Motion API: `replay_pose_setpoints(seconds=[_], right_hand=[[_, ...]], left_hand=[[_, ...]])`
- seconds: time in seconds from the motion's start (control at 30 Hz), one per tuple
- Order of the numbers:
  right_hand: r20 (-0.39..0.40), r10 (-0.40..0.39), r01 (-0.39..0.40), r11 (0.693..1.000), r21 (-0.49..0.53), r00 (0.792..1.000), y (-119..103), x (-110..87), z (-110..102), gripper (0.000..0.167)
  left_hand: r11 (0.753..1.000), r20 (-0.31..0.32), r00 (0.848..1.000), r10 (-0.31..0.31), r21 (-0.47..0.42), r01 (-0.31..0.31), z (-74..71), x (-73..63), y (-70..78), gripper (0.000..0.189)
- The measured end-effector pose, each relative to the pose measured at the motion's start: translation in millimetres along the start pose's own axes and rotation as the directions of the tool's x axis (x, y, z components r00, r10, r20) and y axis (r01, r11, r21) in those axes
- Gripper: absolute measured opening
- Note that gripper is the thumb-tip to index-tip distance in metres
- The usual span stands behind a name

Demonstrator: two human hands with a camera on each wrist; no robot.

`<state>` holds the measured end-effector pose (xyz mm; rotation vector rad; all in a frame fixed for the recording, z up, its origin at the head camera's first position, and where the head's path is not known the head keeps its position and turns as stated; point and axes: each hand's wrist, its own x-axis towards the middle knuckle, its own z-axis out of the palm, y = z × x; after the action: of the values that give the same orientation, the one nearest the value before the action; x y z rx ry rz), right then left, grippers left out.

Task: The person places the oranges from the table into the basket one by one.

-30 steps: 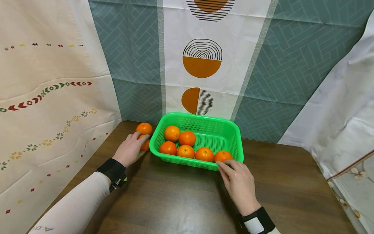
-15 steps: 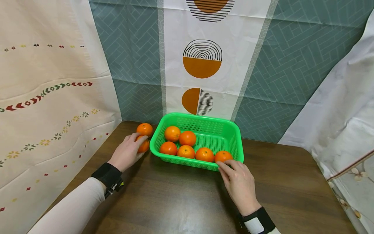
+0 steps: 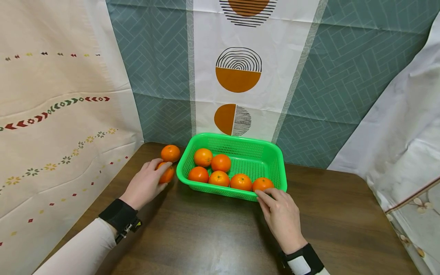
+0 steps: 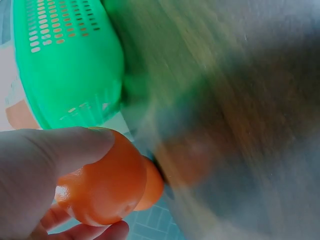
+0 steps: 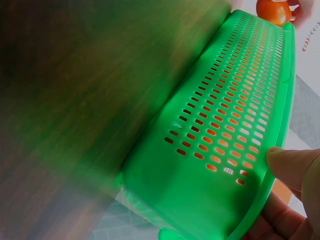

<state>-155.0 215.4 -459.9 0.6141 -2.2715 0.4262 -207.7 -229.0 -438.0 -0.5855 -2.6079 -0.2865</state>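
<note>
To the left of the basket, my left hand [image 3: 146, 184] grips an orange [image 3: 166, 173]. In the left wrist view, the thumb lies over the top of this orange [image 4: 107, 182] and fingertips curl beneath it. A second orange [image 3: 170, 153] sits just behind it on the table, partly hidden in the left wrist view. My right hand [image 3: 282, 215] pinches the front right rim of a green plastic basket [image 3: 247, 165], thumb outside and fingers inside. Several oranges lie in the basket, including one [image 3: 262, 183] near my right fingertips.
The brown wooden table [image 3: 206, 233] carries the basket near its back edge. Behind it hangs a patterned teal and white cloth [image 3: 161, 72]. A cream cloth [image 3: 62, 126] hangs along the left side, and a white cloth [image 3: 409, 133] on the right.
My left hand has drawn the gripped orange slightly toward me and left, away from the orange behind it and the basket. My right hand and the basket have stayed put.
</note>
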Motion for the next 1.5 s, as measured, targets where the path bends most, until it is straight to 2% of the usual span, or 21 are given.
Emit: replay_pose_setpoints(seconds=[0.23,0.77,1.07,1.3,1.5], right_hand=[[-0.009,-0.004,0.004,1.0,0.001,1.0,1,-0.6,0,0.033],[-0.001,-0.005,0.005,1.0,0.008,1.0,2,-0.8,1,0.031],[0.001,-0.002,0.002,1.0,0.011,1.0,2,-1.2,1,0.029],[-0.014,-0.009,0.009,1.0,0.007,1.0,2,-0.8,2,0.032],[-0.015,-0.009,0.009,1.0,0.012,1.0,1,-0.5,1,0.031]], left_hand=[[1.0,-0.01,1.0,0.007,-0.006,-0.007,-8.6,-7.2,6.3,0.071],[1.0,-0.056,0.998,0.02,-0.007,-0.02,-24.1,-11.2,15.7,0.071],[0.999,-0.064,0.997,0.04,-0.001,-0.04,-33.6,-9.7,22.9,0.075],[0.998,-0.102,0.993,0.067,0.001,-0.067,-42.4,-6.3,30.9,0.076],[0.998,-0.11,0.992,0.066,-0.01,-0.067,-50.6,-3.4,37.7,0.076]])
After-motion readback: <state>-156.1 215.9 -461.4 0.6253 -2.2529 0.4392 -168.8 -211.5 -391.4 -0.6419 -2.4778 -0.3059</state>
